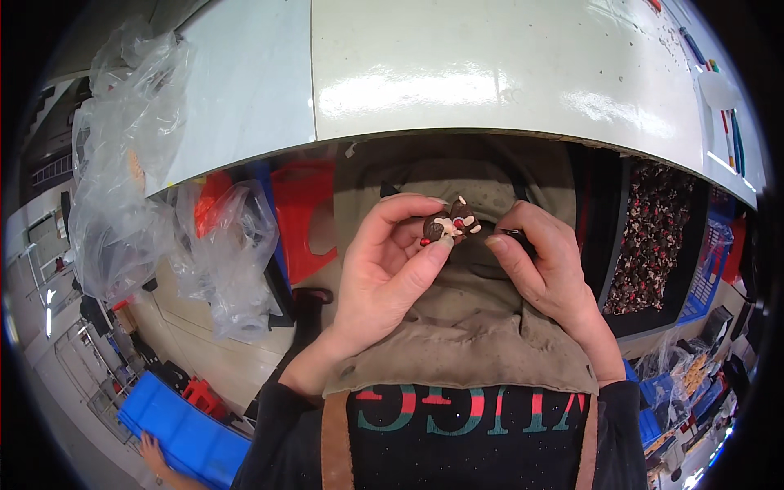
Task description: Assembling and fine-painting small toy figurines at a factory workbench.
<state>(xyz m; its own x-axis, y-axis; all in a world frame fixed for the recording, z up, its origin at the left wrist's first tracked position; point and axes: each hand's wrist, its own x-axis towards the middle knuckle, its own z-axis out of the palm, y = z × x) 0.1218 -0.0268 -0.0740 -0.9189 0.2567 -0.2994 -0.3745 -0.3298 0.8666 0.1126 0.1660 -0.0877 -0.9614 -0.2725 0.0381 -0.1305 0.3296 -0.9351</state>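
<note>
1. Hands of the seated worker, seen from the head view, meet over the lap, just short of the near edge of the pale worktop (457, 41); they sit close together, a narrow gap between them.
2. Left hand (380, 265), palm turned inward, is curled and nearly closed; thumb and fingers pinch a small brown figurine (438, 229), its dark body dotted with whitish and red parts; I cannot tell from here whether it is one piece or two pressed together.
3. Right hand (539, 253) is just beside it, thumb and forefinger brought together; a small dark item (514, 234) shows between them, too hidden for me to say what it is; the hand looks apart from the figurine.
4. Beneath both, a brown apron (457, 351) spreads across the lap; its straps run over a black top (465, 449) with coloured lettering.
5. On the worker's right, below the worktop, a black tray (612, 269) holds a crowd of small brown, white and red pieces (649, 237); just beyond it is a blue basket (702, 278).
6. At the worktop's far right lie slender tools (737, 143), near a whitish round thing (718, 89).
7. On the left, clear plastic bags (131, 155) drape over the worktop's edge; a red sheet (298, 224) shows near the left hand, below the worktop.
8. At lower left, well apart, another person's hand (153, 453) is at a blue bin (184, 425).
</note>
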